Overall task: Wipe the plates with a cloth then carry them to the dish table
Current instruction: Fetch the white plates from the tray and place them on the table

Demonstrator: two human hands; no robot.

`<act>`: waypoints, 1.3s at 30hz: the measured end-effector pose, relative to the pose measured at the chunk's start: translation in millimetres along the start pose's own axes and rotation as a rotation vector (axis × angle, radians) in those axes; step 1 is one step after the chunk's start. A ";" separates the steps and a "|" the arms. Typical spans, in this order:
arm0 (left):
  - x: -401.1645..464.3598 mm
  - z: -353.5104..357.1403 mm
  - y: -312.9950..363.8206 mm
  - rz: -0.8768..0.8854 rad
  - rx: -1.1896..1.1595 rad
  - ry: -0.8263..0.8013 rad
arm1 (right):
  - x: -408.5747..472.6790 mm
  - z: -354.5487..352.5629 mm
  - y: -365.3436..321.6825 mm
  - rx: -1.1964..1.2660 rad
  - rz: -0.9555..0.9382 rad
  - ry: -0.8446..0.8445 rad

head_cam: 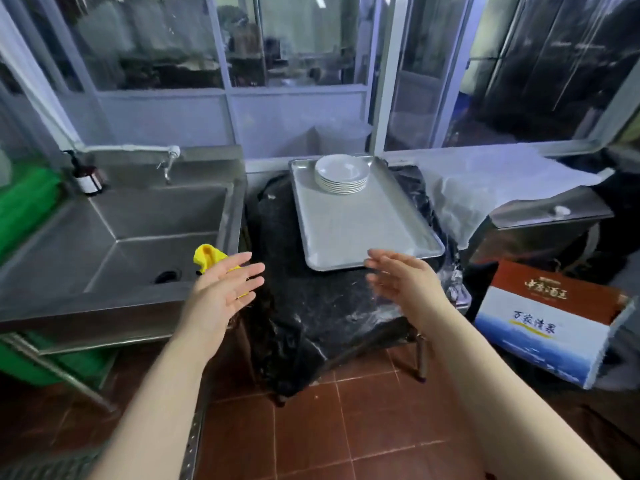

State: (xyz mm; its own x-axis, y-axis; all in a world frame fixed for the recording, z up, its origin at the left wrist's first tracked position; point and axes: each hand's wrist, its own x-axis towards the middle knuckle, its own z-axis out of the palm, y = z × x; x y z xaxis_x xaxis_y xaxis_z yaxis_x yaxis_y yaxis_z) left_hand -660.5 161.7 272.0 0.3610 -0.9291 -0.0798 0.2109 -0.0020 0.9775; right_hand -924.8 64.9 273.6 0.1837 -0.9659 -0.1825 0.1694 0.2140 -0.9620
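White plates (342, 173), stacked approx seven high, sit at the far end of a steel tray (360, 233) on the black-covered counter (332, 306). Nothing looks wiped yet, so the task seems at its very start: wiping and carrying both left. Yellow cloth (206, 257) lies on the sink (138, 230) edge, left of the tray, partly hidden behind the left hand (221, 292). Both hands are empty w/ fingers spread, palms facing each other, raised near the tray's near edge; right hand (401, 275) is blurred. Plates lie well beyond both hands, far side; cloth sits just behind the left one. Box (550, 320) at right on the floor.
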 end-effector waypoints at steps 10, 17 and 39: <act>235.9 58.4 3.0 -0.022 0.004 -0.024 | 211.4 -4.0 -42.0 -0.105 0.030 0.118; 381.5 113.6 12.4 -0.061 0.030 -0.087 | 345.9 -29.5 -68.3 -0.192 0.013 0.218; 639.1 190.2 -118.3 -0.209 0.247 0.192 | 670.2 -51.5 -8.7 -0.810 -0.032 0.095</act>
State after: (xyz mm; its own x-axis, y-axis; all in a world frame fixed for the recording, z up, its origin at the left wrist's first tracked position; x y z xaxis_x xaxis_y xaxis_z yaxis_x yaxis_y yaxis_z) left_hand -627.4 -502.2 142.4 0.5020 -0.8131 -0.2948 0.0810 -0.2952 0.9520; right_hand -853.0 -591.8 149.2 0.1018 -0.9858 -0.1338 -0.5862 0.0492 -0.8086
